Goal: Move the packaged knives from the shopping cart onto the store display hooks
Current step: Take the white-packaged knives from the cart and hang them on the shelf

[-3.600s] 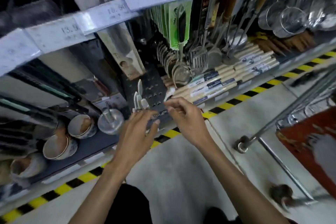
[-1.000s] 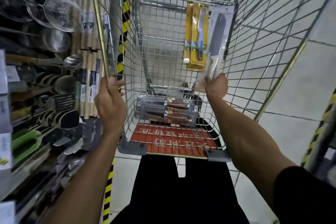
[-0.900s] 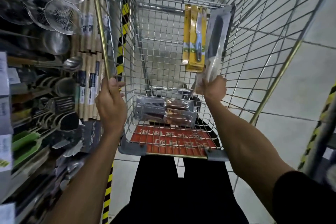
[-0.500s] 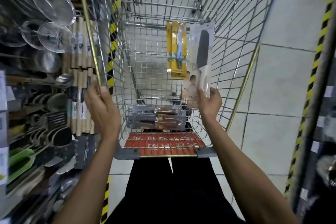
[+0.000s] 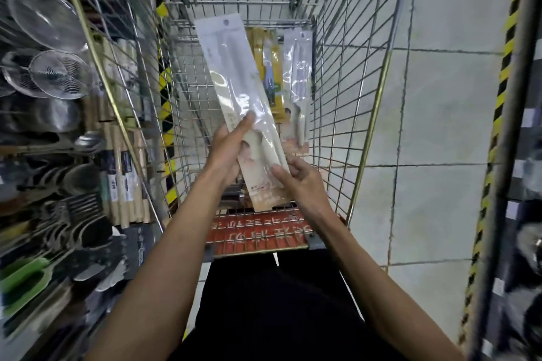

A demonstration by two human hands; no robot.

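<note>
**Q:** Where's the packaged knife [image 5: 234, 76] being held?

**A:** It's held tilted over the shopping cart [image 5: 378, 97]. The lower end is pinched by the right hand [image 5: 296, 182], thumb on front. The side edge is gripped by the left hand [image 5: 228, 149]. A yellow pack [image 5: 274, 61] and a white pack [image 5: 300, 82] are seen leaning inside.

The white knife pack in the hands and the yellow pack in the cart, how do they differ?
The white pack is white and clear; the yellow pack has a yellow card. The white pack is held up and tilted by the left hand and right hand; the yellow pack stands upright in the cart, untouched and partly hidden. Both are flat, long packs.
</note>
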